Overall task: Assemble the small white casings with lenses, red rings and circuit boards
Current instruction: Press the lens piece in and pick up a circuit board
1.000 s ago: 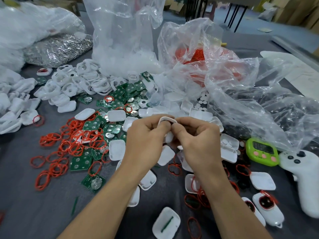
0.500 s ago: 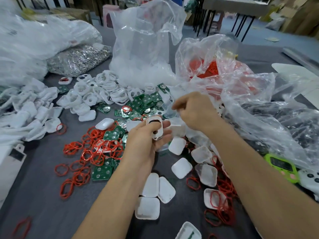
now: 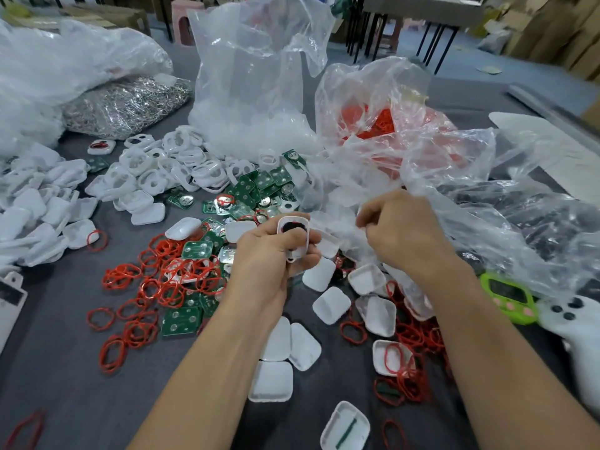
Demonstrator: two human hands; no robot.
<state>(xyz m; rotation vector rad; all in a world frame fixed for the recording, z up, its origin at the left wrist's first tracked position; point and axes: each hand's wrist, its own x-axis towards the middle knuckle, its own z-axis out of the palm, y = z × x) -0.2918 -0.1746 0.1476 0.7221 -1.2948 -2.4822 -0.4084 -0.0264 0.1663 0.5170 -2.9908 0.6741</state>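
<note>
Two hands hover over the table point(image 3: 65, 368): the left hand point(image 3: 269, 261) curls its fingers round a white casing point(image 3: 292, 237) above scattered boards point(image 3: 180, 319) and rings point(image 3: 130, 332), while the right hand point(image 3: 402, 232), just beside it, has fingers curled, on what, if anything, I cannot tell.

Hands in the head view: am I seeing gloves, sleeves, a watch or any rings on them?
No. The left hand and right hand are bare and ungloved, with no ring showing. The left forearm and right forearm are uncovered to the frame edge: no sleeve, watch or wristband.
</note>
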